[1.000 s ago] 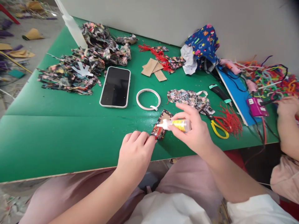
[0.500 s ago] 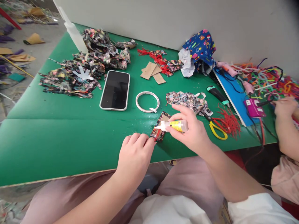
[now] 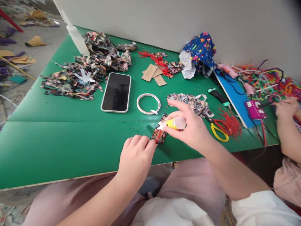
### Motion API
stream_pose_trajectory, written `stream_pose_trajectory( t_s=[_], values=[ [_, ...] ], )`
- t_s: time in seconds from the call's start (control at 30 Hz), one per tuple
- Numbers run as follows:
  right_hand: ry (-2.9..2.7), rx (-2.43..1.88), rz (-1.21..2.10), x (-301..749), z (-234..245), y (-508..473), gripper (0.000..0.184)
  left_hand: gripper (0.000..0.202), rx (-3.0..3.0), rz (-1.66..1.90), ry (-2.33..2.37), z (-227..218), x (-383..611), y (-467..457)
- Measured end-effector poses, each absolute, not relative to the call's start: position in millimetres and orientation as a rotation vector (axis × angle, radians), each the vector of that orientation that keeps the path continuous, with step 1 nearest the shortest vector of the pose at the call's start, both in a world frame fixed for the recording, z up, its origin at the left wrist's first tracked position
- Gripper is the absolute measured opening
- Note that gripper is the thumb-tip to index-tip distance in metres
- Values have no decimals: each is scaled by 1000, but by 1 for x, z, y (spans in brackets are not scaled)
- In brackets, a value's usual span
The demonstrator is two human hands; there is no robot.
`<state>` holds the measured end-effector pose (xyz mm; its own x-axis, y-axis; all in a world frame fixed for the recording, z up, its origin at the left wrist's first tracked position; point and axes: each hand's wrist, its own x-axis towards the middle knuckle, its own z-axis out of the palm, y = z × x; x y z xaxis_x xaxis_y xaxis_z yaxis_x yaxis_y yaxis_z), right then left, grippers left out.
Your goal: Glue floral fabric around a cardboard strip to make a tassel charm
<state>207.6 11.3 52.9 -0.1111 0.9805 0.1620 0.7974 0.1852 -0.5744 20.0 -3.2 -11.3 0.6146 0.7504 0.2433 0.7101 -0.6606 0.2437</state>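
A small card piece wrapped in floral fabric [image 3: 161, 133], with red thread at its near end, lies on the green table [image 3: 58, 131] near the front edge. My left hand [image 3: 136, 157] is curled, its fingertips pressing the near corner of that piece. My right hand [image 3: 191, 128] grips a small glue bottle [image 3: 172, 123] with a yellow label and white nozzle. The nozzle points left, just above the fabric piece.
A phone [image 3: 116, 92], a white tape ring [image 3: 148, 104], floral fabric scraps [image 3: 80, 72], cardboard bits [image 3: 152, 73], yellow-handled scissors [image 3: 217, 130] and red tassel threads [image 3: 229, 122] lie around. Another person's hand [image 3: 285, 108] works at the right among coloured pipe cleaners [image 3: 270, 78].
The glue bottle has tipped up slightly and shifted a little left and higher over the fabric piece. My left hand stays pressed on the piece.
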Motion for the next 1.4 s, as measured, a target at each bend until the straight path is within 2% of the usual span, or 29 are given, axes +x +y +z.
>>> stream_pose_trajectory(
  t_s=[0.2,0.47,0.77,1.13,1.4],
  values=[
    [-1865,-1759,204,215,47,27,65,7,2698,519,1229,-11,19,-3],
    [-1947,-1669,550,201,53,8,69,6,2719,525,1227,-12,19,-2],
    [-1851,-1767,198,225,45,35,65,7,2699,534,1217,-12,20,-2],
    [-1819,-1833,102,238,45,30,67,8,2707,580,1222,-12,21,-2],
    [-1791,-1870,149,248,47,17,65,11,2734,600,1245,-10,23,0]
  ],
)
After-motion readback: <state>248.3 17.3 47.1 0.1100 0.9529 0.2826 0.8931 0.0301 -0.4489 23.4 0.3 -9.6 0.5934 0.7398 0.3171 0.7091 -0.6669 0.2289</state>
